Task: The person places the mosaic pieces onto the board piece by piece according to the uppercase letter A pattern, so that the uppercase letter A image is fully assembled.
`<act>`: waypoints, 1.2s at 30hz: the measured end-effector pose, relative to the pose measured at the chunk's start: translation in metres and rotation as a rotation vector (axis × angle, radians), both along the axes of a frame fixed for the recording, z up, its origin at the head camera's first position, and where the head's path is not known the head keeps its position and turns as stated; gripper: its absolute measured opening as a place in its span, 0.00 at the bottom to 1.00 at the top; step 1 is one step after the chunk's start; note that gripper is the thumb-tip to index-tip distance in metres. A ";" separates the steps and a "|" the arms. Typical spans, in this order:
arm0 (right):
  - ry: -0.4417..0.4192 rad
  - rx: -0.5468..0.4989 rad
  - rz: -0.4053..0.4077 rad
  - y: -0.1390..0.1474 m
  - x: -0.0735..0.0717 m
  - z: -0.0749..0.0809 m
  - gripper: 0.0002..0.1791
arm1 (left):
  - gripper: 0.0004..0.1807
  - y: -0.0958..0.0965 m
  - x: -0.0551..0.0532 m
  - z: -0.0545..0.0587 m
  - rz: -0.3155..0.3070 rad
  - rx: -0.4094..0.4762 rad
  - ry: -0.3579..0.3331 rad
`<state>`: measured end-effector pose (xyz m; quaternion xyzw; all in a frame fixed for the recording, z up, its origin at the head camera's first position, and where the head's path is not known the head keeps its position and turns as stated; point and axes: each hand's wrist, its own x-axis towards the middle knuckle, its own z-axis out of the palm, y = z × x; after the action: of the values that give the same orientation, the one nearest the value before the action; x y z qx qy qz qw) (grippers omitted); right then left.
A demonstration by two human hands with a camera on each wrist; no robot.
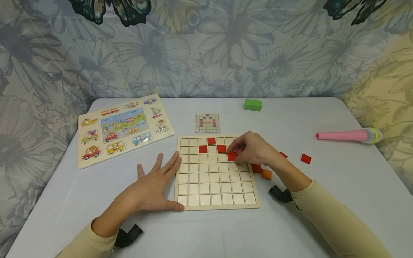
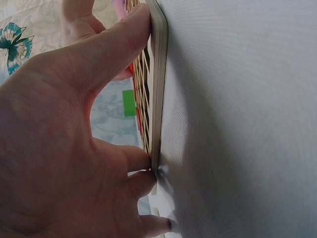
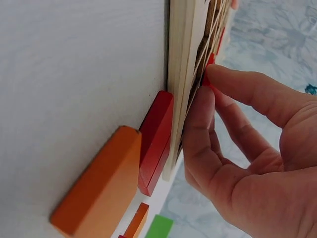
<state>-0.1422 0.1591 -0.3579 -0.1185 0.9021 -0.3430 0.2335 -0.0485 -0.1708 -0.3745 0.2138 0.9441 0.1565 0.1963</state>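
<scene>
A wooden grid board (image 1: 213, 177) lies flat in front of me, with red tiles (image 1: 211, 141) set in a few of its upper cells. My left hand (image 1: 155, 186) spreads its fingers along the board's left side, the thumb at the lower left corner and fingertips touching the edge. Over the upper right cells, my right hand (image 1: 253, 149) pinches a red tile (image 1: 231, 157) between thumb and finger, low against the grid. In the right wrist view this tile (image 3: 209, 69) shows only partly. Beyond the board lies a small pattern card (image 1: 207, 123) with a coloured grid.
Right of the board lie a red tile (image 1: 256, 168), an orange tile (image 1: 266, 174) and another red tile (image 1: 306, 158); one more is partly behind my wrist. A green block (image 1: 253, 105) stands at the back, a pink toy microphone (image 1: 345, 135) right, a vehicle puzzle (image 1: 126, 129) left.
</scene>
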 end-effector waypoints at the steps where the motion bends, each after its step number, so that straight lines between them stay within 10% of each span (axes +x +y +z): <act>1: 0.000 0.001 -0.002 0.000 0.000 0.000 0.15 | 0.74 0.000 0.000 0.000 0.000 0.002 0.000; 36: 0.065 -0.017 -0.074 0.054 0.015 0.018 0.12 | 0.74 -0.001 0.000 -0.002 0.004 -0.006 -0.007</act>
<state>-0.1270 0.2131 -0.3401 -0.0981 0.9100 -0.3550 0.1904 -0.0482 -0.1720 -0.3764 0.2105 0.9443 0.1547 0.2000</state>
